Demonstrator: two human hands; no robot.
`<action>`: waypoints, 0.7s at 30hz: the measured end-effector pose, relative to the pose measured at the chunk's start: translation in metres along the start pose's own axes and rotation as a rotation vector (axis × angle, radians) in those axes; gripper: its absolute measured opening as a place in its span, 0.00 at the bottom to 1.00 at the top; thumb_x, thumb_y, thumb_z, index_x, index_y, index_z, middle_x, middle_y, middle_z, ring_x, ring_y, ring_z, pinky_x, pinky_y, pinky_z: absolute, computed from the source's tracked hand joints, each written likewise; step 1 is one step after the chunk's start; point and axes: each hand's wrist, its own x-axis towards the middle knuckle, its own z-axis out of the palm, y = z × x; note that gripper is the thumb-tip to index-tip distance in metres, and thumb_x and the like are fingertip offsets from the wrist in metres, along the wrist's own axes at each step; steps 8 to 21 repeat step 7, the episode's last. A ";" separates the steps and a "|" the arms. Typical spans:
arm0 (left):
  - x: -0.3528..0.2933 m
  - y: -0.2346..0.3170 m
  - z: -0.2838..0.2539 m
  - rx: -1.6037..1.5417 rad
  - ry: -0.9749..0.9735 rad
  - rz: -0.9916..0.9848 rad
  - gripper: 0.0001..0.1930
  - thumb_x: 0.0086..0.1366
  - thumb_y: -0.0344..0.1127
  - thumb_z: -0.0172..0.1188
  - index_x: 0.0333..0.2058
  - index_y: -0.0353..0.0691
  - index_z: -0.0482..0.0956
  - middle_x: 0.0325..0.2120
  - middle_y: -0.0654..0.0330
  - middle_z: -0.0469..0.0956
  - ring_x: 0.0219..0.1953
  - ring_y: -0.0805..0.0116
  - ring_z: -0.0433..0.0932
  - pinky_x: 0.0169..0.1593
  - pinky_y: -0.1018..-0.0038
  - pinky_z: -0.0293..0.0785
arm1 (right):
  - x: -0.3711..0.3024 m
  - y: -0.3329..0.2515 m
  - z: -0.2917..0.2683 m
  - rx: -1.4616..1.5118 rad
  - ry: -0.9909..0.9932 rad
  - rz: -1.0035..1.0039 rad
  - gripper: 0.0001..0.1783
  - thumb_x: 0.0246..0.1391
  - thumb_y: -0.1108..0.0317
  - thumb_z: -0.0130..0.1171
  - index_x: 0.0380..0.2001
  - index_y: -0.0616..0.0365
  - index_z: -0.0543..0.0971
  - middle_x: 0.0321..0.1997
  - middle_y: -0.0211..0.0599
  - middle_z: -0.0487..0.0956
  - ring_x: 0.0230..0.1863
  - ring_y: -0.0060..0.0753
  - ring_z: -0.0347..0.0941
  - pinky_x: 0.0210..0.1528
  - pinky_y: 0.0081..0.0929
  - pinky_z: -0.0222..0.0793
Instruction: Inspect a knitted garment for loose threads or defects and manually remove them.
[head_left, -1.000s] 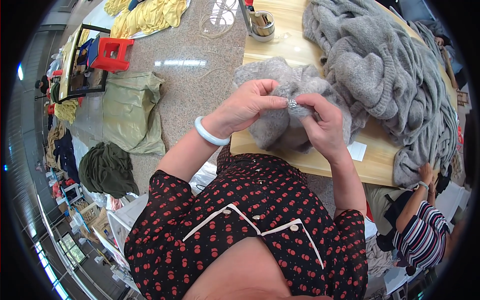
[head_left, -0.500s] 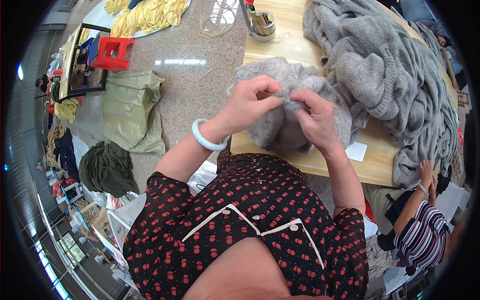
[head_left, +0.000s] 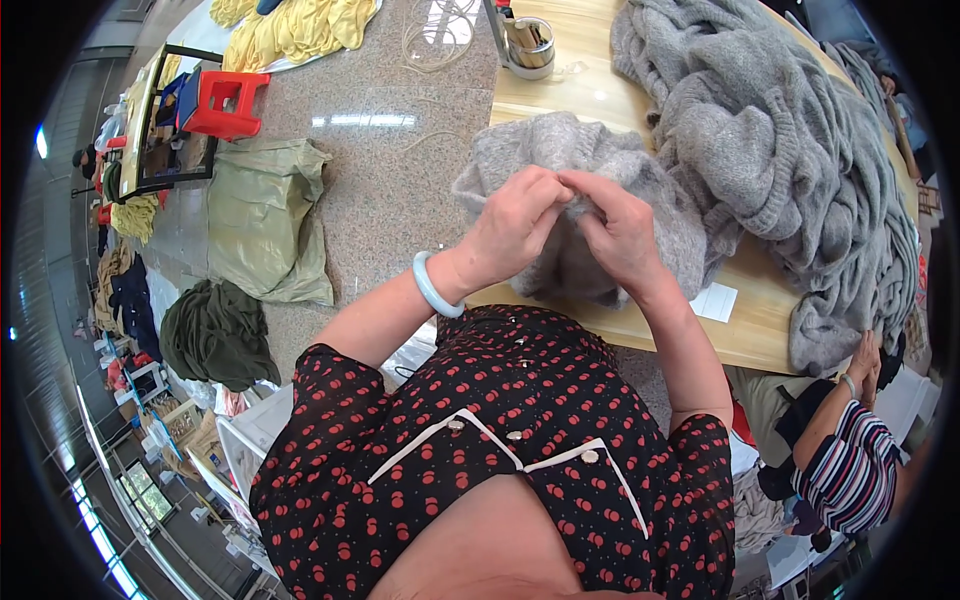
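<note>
A fuzzy grey knit garment [head_left: 575, 140] lies bunched on the near-left corner of the wooden table [head_left: 755, 335]. Over its middle my left hand [head_left: 512, 228] and my right hand [head_left: 622, 232] meet fingertip to fingertip. Both are closed, pinching a small bit of the knit between thumbs and forefingers. The exact spot under the fingertips is mostly hidden. A pale bangle [head_left: 436, 285] circles my left wrist.
A large heap of grey knitwear [head_left: 740, 140] covers the table's right side. A white paper slip [head_left: 714, 301] lies by the near edge; a tool cup [head_left: 530, 50] stands at the back. At right, a co-worker in a striped sleeve [head_left: 850, 465] touches the heap's end.
My left hand has moved right, up against the right one. The small shiny piece between my fingers is now covered. The co-worker's hand has drawn slightly back from the heap.
</note>
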 end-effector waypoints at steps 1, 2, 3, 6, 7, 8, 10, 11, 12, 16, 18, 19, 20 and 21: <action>0.001 -0.001 0.001 0.009 0.015 0.031 0.08 0.50 0.18 0.53 0.31 0.33 0.71 0.30 0.53 0.72 0.32 0.58 0.73 0.34 0.72 0.70 | 0.001 0.002 -0.001 -0.024 0.015 -0.160 0.18 0.38 0.82 0.48 0.37 0.60 0.73 0.35 0.44 0.75 0.35 0.41 0.74 0.38 0.29 0.69; 0.001 -0.002 0.001 0.019 0.030 0.061 0.09 0.50 0.18 0.53 0.32 0.34 0.71 0.30 0.52 0.71 0.32 0.56 0.73 0.34 0.72 0.70 | 0.001 0.003 -0.003 -0.027 0.009 -0.155 0.18 0.38 0.82 0.48 0.37 0.60 0.73 0.35 0.44 0.75 0.35 0.41 0.74 0.38 0.29 0.69; 0.002 -0.003 0.000 0.017 0.029 0.060 0.09 0.50 0.18 0.53 0.32 0.34 0.71 0.30 0.52 0.71 0.32 0.56 0.73 0.34 0.72 0.70 | 0.000 0.004 -0.006 -0.032 -0.037 -0.130 0.18 0.39 0.82 0.48 0.37 0.60 0.74 0.36 0.46 0.75 0.38 0.43 0.73 0.40 0.30 0.69; 0.001 -0.005 -0.004 0.048 -0.026 0.115 0.09 0.50 0.19 0.54 0.33 0.34 0.71 0.30 0.52 0.72 0.32 0.57 0.73 0.34 0.71 0.70 | -0.001 0.007 -0.008 -0.054 -0.087 -0.118 0.19 0.39 0.82 0.48 0.38 0.60 0.74 0.37 0.47 0.75 0.40 0.44 0.73 0.41 0.30 0.69; 0.001 -0.006 -0.006 0.052 -0.047 0.138 0.10 0.50 0.20 0.55 0.34 0.34 0.72 0.30 0.52 0.72 0.32 0.57 0.73 0.34 0.71 0.70 | -0.001 0.007 -0.008 -0.074 -0.088 -0.131 0.19 0.39 0.82 0.48 0.39 0.60 0.73 0.37 0.47 0.75 0.40 0.43 0.73 0.41 0.29 0.69; 0.001 -0.006 -0.006 0.052 -0.047 0.138 0.10 0.50 0.20 0.55 0.34 0.34 0.72 0.30 0.52 0.72 0.32 0.57 0.73 0.34 0.71 0.70 | -0.001 0.007 -0.008 -0.074 -0.088 -0.131 0.19 0.39 0.82 0.48 0.39 0.60 0.73 0.37 0.47 0.75 0.40 0.43 0.73 0.41 0.29 0.69; 0.001 -0.006 -0.006 0.052 -0.047 0.138 0.10 0.50 0.20 0.55 0.34 0.34 0.72 0.30 0.52 0.72 0.32 0.57 0.73 0.34 0.71 0.70 | -0.001 0.007 -0.008 -0.074 -0.088 -0.131 0.19 0.39 0.82 0.48 0.39 0.60 0.73 0.37 0.47 0.75 0.40 0.43 0.73 0.41 0.29 0.69; 0.001 -0.006 -0.006 0.052 -0.047 0.138 0.10 0.50 0.20 0.55 0.34 0.34 0.72 0.30 0.52 0.72 0.32 0.57 0.73 0.34 0.71 0.70 | -0.001 0.007 -0.008 -0.074 -0.088 -0.131 0.19 0.39 0.82 0.48 0.39 0.60 0.73 0.37 0.47 0.75 0.40 0.43 0.73 0.41 0.29 0.69; 0.001 -0.006 -0.006 0.052 -0.047 0.138 0.10 0.50 0.20 0.55 0.34 0.34 0.72 0.30 0.52 0.72 0.32 0.57 0.73 0.34 0.71 0.70 | -0.001 0.007 -0.008 -0.074 -0.088 -0.131 0.19 0.39 0.82 0.48 0.39 0.60 0.73 0.37 0.47 0.75 0.40 0.43 0.73 0.41 0.29 0.69; 0.001 -0.006 -0.006 0.052 -0.047 0.138 0.10 0.50 0.20 0.55 0.34 0.34 0.72 0.30 0.52 0.72 0.32 0.57 0.73 0.34 0.71 0.70 | -0.001 0.007 -0.008 -0.074 -0.088 -0.131 0.19 0.39 0.82 0.48 0.39 0.60 0.73 0.37 0.47 0.75 0.40 0.43 0.73 0.41 0.29 0.69; 0.001 -0.006 -0.006 0.052 -0.047 0.138 0.10 0.50 0.20 0.55 0.34 0.34 0.72 0.30 0.52 0.72 0.32 0.57 0.73 0.34 0.71 0.70 | -0.001 0.007 -0.008 -0.074 -0.088 -0.131 0.19 0.39 0.82 0.48 0.39 0.60 0.73 0.37 0.47 0.75 0.40 0.43 0.73 0.41 0.29 0.69; 0.001 -0.006 -0.006 0.052 -0.047 0.138 0.10 0.50 0.20 0.55 0.34 0.34 0.72 0.30 0.52 0.72 0.32 0.57 0.73 0.34 0.71 0.70 | -0.001 0.007 -0.008 -0.074 -0.088 -0.131 0.19 0.39 0.82 0.48 0.39 0.60 0.73 0.37 0.47 0.75 0.40 0.43 0.73 0.41 0.29 0.69; 0.001 -0.006 -0.006 0.052 -0.047 0.138 0.10 0.50 0.20 0.55 0.34 0.34 0.72 0.30 0.52 0.72 0.32 0.57 0.73 0.34 0.71 0.70 | -0.001 0.007 -0.008 -0.074 -0.088 -0.131 0.19 0.39 0.82 0.48 0.39 0.60 0.73 0.37 0.47 0.75 0.40 0.43 0.73 0.41 0.29 0.69; 0.001 -0.006 -0.006 0.052 -0.047 0.138 0.10 0.50 0.20 0.55 0.34 0.34 0.72 0.30 0.52 0.72 0.32 0.57 0.73 0.34 0.71 0.70 | -0.001 0.007 -0.008 -0.074 -0.088 -0.131 0.19 0.39 0.82 0.48 0.39 0.60 0.73 0.37 0.47 0.75 0.40 0.43 0.73 0.41 0.29 0.69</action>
